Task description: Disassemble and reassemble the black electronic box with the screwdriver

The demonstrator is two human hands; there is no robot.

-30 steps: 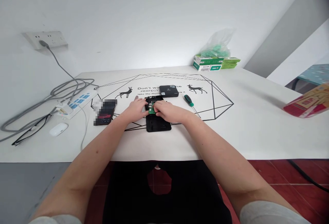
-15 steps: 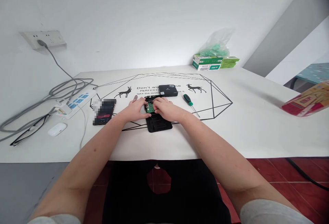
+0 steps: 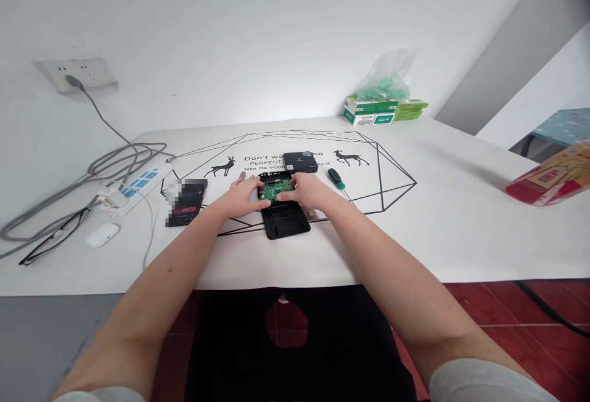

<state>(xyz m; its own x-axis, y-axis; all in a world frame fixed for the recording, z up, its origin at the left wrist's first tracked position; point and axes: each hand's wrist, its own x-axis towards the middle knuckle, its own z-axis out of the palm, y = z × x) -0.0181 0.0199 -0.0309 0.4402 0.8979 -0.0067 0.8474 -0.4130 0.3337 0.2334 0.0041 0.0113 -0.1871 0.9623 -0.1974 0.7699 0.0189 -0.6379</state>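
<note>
A green circuit board (image 3: 275,189) sits in a black plastic casing (image 3: 273,175) in front of me. My left hand (image 3: 244,198) grips the left side of the board and casing, its thumb at the near left corner. From the right, my right hand (image 3: 304,190) holds the other side, with the thumb on the board's near edge. Just nearer to me lies a flat black cover (image 3: 286,224), partly against the board. Behind them is a closed black box (image 3: 300,161). A screwdriver with a green handle (image 3: 336,177) lies right of my right hand.
Left of my hands lies a phone (image 3: 188,201), partly blurred out. Farther left are a power strip (image 3: 142,184), a white earbud case (image 3: 102,233), glasses (image 3: 55,237) and coiled grey cable. Green-and-white boxes (image 3: 371,110) stand by the wall; a red-and-yellow package (image 3: 548,177) is at right.
My right hand has shifted from over the board to its right side, uncovering more of the green surface. My left hand stays nearly in place.
</note>
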